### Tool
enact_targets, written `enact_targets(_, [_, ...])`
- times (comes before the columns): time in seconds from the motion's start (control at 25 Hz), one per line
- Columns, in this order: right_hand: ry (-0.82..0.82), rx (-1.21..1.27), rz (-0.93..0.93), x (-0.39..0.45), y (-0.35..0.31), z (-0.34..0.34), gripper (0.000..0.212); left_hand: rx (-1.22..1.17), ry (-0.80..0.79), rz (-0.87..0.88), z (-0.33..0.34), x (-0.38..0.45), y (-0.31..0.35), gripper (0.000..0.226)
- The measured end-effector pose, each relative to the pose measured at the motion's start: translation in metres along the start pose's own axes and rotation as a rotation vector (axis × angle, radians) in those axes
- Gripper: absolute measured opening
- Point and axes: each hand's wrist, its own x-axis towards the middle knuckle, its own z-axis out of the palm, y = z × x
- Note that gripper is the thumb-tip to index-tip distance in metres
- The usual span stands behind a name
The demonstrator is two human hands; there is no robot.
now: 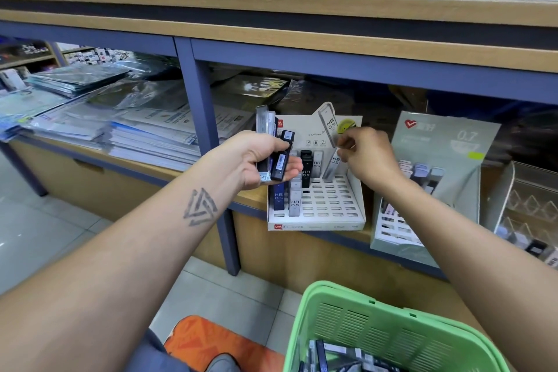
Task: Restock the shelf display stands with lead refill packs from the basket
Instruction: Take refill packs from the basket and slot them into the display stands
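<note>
Your left hand (259,160) grips a fanned bunch of lead refill packs (276,145) just left of the white display stand (320,205). Your right hand (367,154) pinches one clear pack (329,125), tilted above the stand's back slots. The green basket (389,329) sits below, holding more packs.

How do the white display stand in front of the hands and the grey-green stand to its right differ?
The white display stand shows HB 0.5 packs and mostly empty slots; the grey-green stand is marked 0.7. The white one faces the camera squarely; the grey-green one sits angled. Both are slotted stands on the same shelf.
</note>
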Motion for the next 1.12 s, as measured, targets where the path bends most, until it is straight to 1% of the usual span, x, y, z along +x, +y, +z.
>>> enact_targets(0.12, [0.0,-0.057,-0.013,0.004,0.001,0.005,0.014,-0.001,-0.001,0.006,0.004,0.002,0.0,0.02])
enact_targets(0.32, [-0.028,-0.093,-0.023,0.006,0.006,0.01,0.017,0.008,0.007,-0.001,0.007,0.007,0.0,0.022])
enact_targets(0.44, [-0.002,-0.101,-0.063,0.01,0.002,0.004,0.018,0.014,0.018,0.002,0.008,0.008,0.0,0.02])
enact_targets(0.56, [0.008,-0.041,-0.095,0.015,-0.01,0.002,0.014,0.019,0.016,-0.002,0.008,0.008,-0.001,0.021])
enact_targets(0.68, [-0.025,-0.037,-0.12,0.011,-0.013,0.009,0.013,0.031,0.013,0.004,0.011,0.007,-0.001,0.018])
enact_targets(0.8, [-0.04,-0.019,-0.101,0.006,-0.012,0.013,0.014,0.036,0.011,0.009,0.011,0.007,0.0,0.018])
enact_targets(0.96, [-0.1,-0.008,-0.109,0.007,-0.016,0.012,0.013,0.032,0.016,0.002,0.009,0.009,-0.001,0.018])
enact_targets(1.04, [-0.086,0.008,-0.111,0.007,-0.015,0.016,0.014,0.032,0.015,0.002,0.009,0.008,-0.001,0.018])
enact_targets(1.12, [-0.06,-0.033,-0.156,0.005,-0.013,0.022,0.017,0.031,0.013,0.006,0.01,0.007,-0.002,0.017])
